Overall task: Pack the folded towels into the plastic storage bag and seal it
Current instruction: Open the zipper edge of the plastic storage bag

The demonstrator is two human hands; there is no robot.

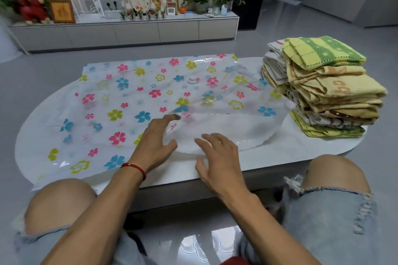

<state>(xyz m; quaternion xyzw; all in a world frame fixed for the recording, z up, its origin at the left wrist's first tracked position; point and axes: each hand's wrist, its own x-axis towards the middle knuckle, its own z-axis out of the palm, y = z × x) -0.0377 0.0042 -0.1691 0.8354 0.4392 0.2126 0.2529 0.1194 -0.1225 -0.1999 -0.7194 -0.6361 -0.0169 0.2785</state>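
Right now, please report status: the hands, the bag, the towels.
Left hand and right hand open, fingers spread on the plastic storage bag. Bag flat on the table, empty. Folded towels stacked at right, unpacked. Nothing blocking.

The plastic storage bag (133, 101) lies flat across the white desk (290, 153), spreading from about nine o'clock to the centre. It is clear plastic printed with pink, blue and yellow-green flowers, with a small round white valve (193, 80) toward twelve o'clock. Its near right edge is lifted and creased. The folded towels (323, 88) stand in one tall, slightly uneven stack at three o'clock, mostly yellow and cream, with a green-and-yellow one on top.
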